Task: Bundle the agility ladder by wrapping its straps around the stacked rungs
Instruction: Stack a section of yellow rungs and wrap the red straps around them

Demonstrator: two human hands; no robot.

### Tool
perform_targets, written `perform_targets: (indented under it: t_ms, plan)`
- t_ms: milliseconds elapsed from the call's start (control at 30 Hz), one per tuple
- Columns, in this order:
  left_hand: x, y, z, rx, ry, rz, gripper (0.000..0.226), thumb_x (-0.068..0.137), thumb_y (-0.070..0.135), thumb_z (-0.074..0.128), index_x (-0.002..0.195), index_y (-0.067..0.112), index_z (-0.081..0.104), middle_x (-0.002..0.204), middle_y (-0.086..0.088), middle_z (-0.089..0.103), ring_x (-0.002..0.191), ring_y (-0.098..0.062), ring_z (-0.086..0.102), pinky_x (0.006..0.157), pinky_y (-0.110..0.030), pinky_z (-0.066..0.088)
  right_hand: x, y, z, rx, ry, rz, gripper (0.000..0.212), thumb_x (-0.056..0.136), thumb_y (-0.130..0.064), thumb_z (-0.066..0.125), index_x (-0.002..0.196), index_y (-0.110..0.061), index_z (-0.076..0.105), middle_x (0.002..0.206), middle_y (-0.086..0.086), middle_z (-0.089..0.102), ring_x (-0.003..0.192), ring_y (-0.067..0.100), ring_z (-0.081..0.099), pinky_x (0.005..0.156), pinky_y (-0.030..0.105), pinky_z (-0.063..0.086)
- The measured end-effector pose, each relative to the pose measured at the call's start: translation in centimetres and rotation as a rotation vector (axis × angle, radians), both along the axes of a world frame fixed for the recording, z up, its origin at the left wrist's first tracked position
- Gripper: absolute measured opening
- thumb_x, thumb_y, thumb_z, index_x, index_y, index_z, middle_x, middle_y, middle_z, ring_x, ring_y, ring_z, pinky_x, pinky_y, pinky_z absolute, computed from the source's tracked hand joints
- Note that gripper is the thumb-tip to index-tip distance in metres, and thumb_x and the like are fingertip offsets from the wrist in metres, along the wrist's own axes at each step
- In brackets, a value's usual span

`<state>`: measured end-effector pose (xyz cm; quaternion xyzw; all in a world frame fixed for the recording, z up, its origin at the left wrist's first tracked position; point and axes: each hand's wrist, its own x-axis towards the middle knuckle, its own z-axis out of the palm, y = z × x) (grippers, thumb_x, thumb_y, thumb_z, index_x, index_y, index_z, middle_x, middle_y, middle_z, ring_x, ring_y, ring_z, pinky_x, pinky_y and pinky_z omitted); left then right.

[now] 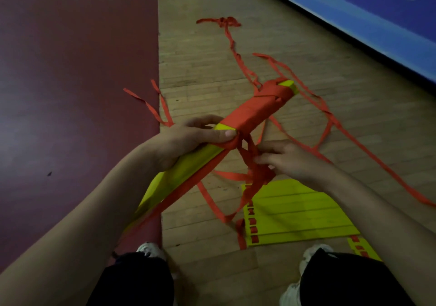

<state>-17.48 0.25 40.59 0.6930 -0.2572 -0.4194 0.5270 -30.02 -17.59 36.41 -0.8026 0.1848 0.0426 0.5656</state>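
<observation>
Red straps (pixel 253 111) half-wrap yellow rungs (pixel 179 176).

Mat (pixel 70 70) covers the left side of the floor (pixel 200 70); flat rungs (pixel 295 216) lie near the shoes (pixel 316 251); straps (pixel 227 21) trail behind, apparently tangled.

Pale wooden plank floor (pixel 212 74), dimly lit. Along its left edge, a dark red mat (pixel 70 70); across the far right corner, a blue banner (pixel 354 11) with white lettering.
</observation>
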Motion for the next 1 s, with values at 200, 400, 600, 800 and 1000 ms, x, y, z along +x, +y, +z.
perform_targets:
  t_ms: [200,400,600,800,1000]
  plan:
    - [-0.9,-0.2,0.7,-0.010,0.022,-0.095,0.041,0.075,0.025,0.070,0.116,0.019,0.067,0.100,-0.002,0.074,0.081,-0.012,0.070,0.065,-0.021,0.053,-0.2,0.3,0.1,-0.100,-0.081,-0.004,0.015,0.086,-0.010,0.065,0.086,-0.024,0.066,0.092,0.003,0.068,0.084,0.011,0.061,0.076,0.029,0.050]
    - [-0.6,-0.2,0.7,0.005,-0.018,-0.104,0.041,0.077,0.026,0.070,0.117,0.020,0.068,0.108,-0.009,0.072,0.088,-0.018,0.068,0.073,-0.025,0.055,0.0,-0.4,-0.2,0.223,-0.129,-0.151,0.012,0.084,-0.013,0.066,0.095,-0.009,0.070,0.089,0.003,0.066,0.080,0.012,0.062,0.075,0.034,0.046]
    - [-0.3,0.1,1.2,0.023,-0.046,-0.087,0.039,0.072,0.026,0.071,0.111,0.023,0.070,0.100,-0.005,0.074,0.082,-0.015,0.069,0.069,-0.023,0.056,0.2,-1.8,0.7,0.477,-0.330,-0.245,0.012,0.062,-0.011,0.071,0.068,-0.021,0.073,0.074,-0.008,0.068,0.077,0.008,0.062,0.081,0.032,0.044]
    - [0.4,0.2,0.4,0.075,-0.165,0.110,0.023,0.078,0.024,0.075,0.099,0.029,0.071,0.090,0.001,0.076,0.076,-0.010,0.070,0.068,-0.021,0.056,-1.0,-2.9,-0.2,-0.244,0.170,0.069,0.013,0.082,-0.007,0.070,0.079,-0.012,0.058,0.057,0.003,0.050,0.042,0.009,0.045,0.043,0.023,0.039]
    - [1.2,0.6,0.4,0.067,-0.211,0.299,0.017,0.077,0.025,0.078,0.080,0.038,0.067,0.072,0.010,0.074,0.063,-0.006,0.067,0.059,-0.019,0.055,-1.6,-3.2,-2.7,-0.658,0.643,0.361,0.010,0.093,-0.016,0.056,0.083,-0.017,0.054,0.084,0.006,0.069,0.068,0.014,0.061,0.053,0.020,0.043]
